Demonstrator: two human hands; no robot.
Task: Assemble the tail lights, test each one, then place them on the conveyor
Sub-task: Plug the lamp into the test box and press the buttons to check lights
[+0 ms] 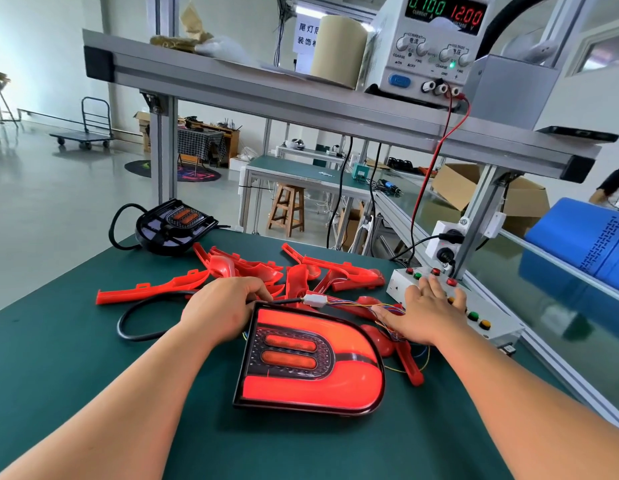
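An assembled tail light (311, 362) lies face up on the green mat in front of me, its red D-shaped band lit. My left hand (220, 308) grips its upper left corner where the black cable (135, 318) leaves. A white connector (315, 300) joins that cable to thin coloured wires (356, 303). My right hand (427, 311) rests with straight, spread fingers on the white button box (400, 284), fingertips among its red and green buttons. A second tail light (175, 225), unlit, lies at the far left of the mat.
Several loose red plastic lenses (252, 268) lie scattered behind the lit lamp. The power supply (427, 46) on the shelf reads 0.100 and 12.00. Red and black leads (429, 181) run down to the box. The conveyor (550, 292) runs along the right, with a blue bin (585, 237).
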